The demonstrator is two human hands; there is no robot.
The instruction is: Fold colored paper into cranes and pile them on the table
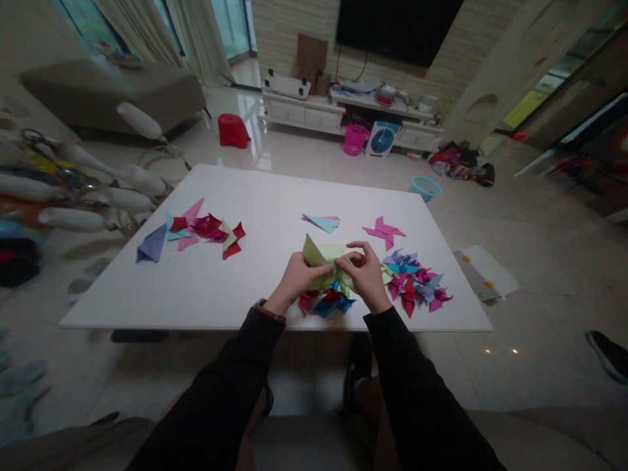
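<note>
Between my two hands is a light green sheet of origami paper (318, 254), partly folded, with one corner sticking up at the left. My left hand (300, 275) grips its left side, thumb laid across the front. At the right, my right hand (364, 269) pinches the paper near its middle, with the index finger arched above. Right below the paper lie several red and blue folded paper pieces (330, 302), partly hidden by the green sheet. A heap of colourful folded paper pieces (417, 278) sits just right of my right hand.
On the white table (220, 304), a pink paper pinwheel (385, 231) and a small stack of blue and pink folded papers (324, 223) lie farther back. More folded pieces (209, 227) spread at the left. A blue basket (426, 188) stands beyond the table's right corner.
</note>
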